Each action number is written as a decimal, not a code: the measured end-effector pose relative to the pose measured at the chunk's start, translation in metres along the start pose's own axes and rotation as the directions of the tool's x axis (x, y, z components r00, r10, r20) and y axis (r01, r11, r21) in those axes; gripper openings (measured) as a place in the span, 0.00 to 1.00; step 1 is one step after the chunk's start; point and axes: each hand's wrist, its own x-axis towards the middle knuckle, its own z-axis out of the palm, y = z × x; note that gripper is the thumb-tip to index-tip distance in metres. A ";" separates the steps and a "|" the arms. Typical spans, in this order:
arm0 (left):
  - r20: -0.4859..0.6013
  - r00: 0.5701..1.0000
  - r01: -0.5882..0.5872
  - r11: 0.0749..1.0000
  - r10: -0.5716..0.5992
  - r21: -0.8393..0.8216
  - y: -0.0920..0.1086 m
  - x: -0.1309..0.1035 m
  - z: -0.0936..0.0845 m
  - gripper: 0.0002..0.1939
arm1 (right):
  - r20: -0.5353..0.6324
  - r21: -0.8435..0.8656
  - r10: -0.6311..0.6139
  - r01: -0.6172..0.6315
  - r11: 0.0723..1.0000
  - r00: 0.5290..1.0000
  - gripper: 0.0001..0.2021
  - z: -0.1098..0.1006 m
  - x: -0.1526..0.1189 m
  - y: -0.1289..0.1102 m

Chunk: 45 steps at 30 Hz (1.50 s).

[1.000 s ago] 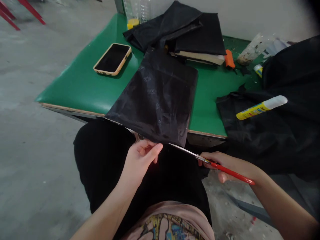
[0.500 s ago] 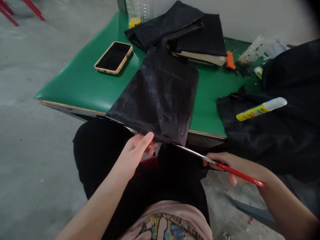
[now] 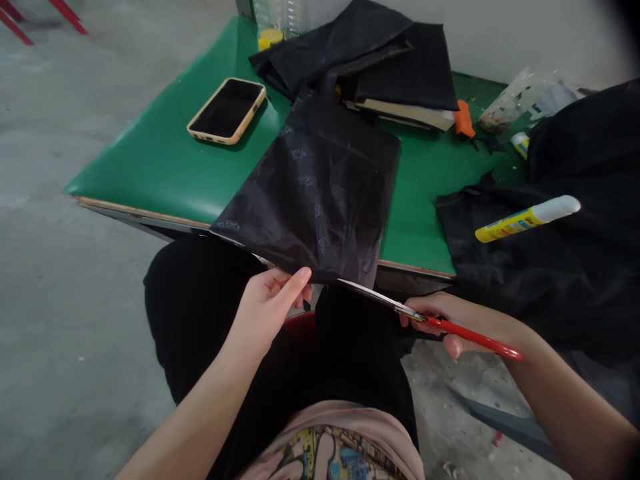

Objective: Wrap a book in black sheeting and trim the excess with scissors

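Observation:
A black sheet with faint pale print (image 3: pixel 320 193) lies on the green tabletop (image 3: pixel 145 160) and hangs over its front edge. My left hand (image 3: pixel 275 300) pinches the sheet's near edge, thumb on top. In my right hand (image 3: pixel 450 317) are red-handled scissors (image 3: pixel 470 337), their blades pointing left. The blade tips meet the near edge of the sheet, just right of my left thumb. Part of the blades and the fingers under the handles are hidden.
A phone in a tan case (image 3: pixel 227 110) lies at left. Behind are folded black sheets (image 3: pixel 345 40), a book (image 3: pixel 410 113) and an orange piece (image 3: pixel 464 120). To the right, a yellow glue stick (image 3: pixel 525 220) rests on black material (image 3: pixel 560 267).
The scissors have moved left along the sheet's near edge, closer to my left thumb. My left hand keeps its pinch, almost in place. The view has shifted slightly.

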 end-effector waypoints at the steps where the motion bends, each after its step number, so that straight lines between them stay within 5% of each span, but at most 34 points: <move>1: -0.003 1.000 0.001 1.000 -0.001 -0.002 0.000 0.000 0.000 0.19 | -0.002 -0.010 -0.006 0.006 1.000 1.000 0.40 -0.001 0.000 -0.001; 8: 0.045 0.999 0.014 0.992 -0.008 -0.125 0.000 -0.001 -0.002 0.20 | -0.048 -0.103 -0.021 0.016 0.994 0.999 0.37 -0.004 0.007 -0.002; 14: -0.056 0.998 -0.032 0.960 0.017 -0.280 -0.004 -0.002 -0.008 0.21 | -0.066 -0.113 -0.008 0.001 0.994 0.998 0.34 -0.001 0.007 -0.004; 29: -0.114 0.993 -0.045 0.941 0.007 -0.334 -0.007 -0.004 -0.016 0.20 | -0.118 -0.083 -0.018 0.008 0.997 0.993 0.35 0.009 0.007 -0.008; 38: -0.035 0.996 0.064 0.938 -0.080 -0.342 -0.011 -0.016 -0.014 0.20 | 0.020 0.160 0.104 -0.106 0.981 0.994 0.46 0.018 0.006 -0.024; 45: 0.066 0.991 0.130 0.945 -0.116 -0.301 -0.030 -0.030 -0.005 0.21 | 0.080 0.127 0.120 -0.129 0.983 0.990 0.45 0.017 0.011 -0.029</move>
